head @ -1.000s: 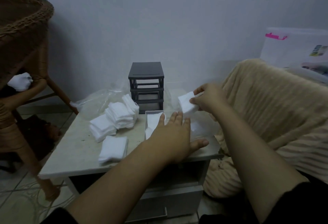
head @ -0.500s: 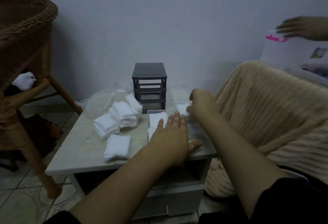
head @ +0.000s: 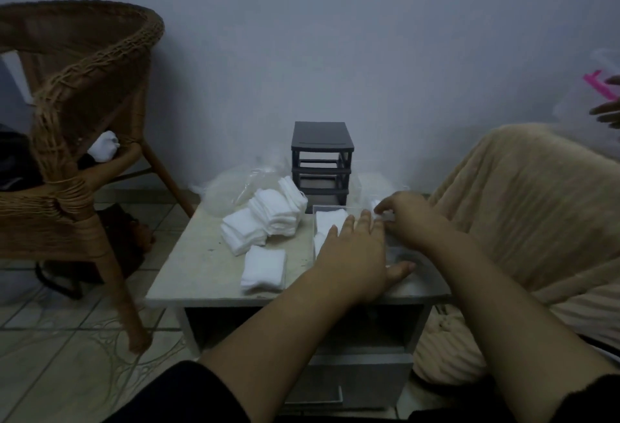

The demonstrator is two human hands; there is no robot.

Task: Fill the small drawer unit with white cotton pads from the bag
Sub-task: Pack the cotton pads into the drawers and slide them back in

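Observation:
The dark small drawer unit stands at the back of the table, its slots showing empty. In front of it lies a clear drawer with white cotton pads inside. My left hand lies flat over that drawer, fingers straight on the pads. My right hand is just right of it, low over the drawer's far right corner, fingers curled on a white pad that mostly hides under them. Loose stacks of pads sit left of the drawer, in front of the clear plastic bag.
A separate stack of pads lies near the front edge of the small table. A wicker chair stands close on the left. A beige blanket crowds the right side. Another person's hand shows at the right edge.
My right hand came down from above the drawer with its pad to the drawer's far right corner. My left hand stayed flat on the pads. The view shifted right.

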